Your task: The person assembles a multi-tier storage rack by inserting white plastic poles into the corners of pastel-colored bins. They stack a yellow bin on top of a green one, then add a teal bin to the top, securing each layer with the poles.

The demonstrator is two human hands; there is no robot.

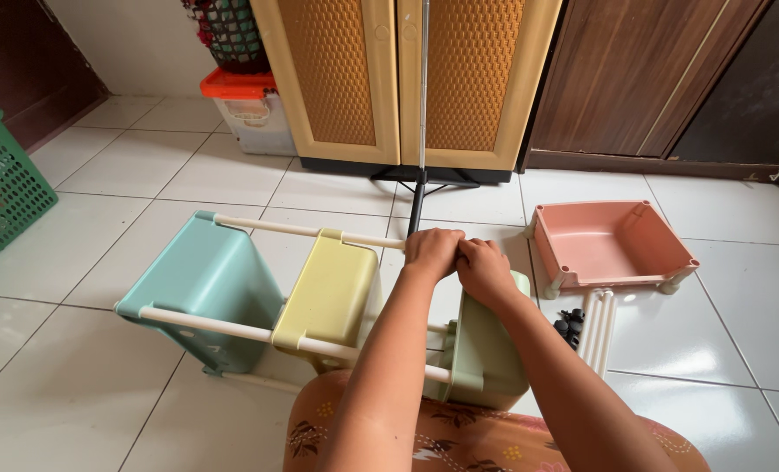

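Observation:
A plastic shelf rack lies on its side on the tiled floor. It has a teal tray [199, 284], a yellow tray [330, 293] and a pale green tray [486, 350] joined by white rods [223, 328]. My left hand [431, 252] and my right hand [484, 269] are closed side by side at the upper corner of the green tray, where the far white rod [293, 230] ends. What the fingers grip is hidden by the hands themselves.
A loose pink tray [608, 245] sits at the right, with spare white rods [598, 325] and small black wheels [569, 326] beside it. A tripod stand [420, 175] rises before a tan cabinet [398, 79]. A green basket [0, 183] stands far left.

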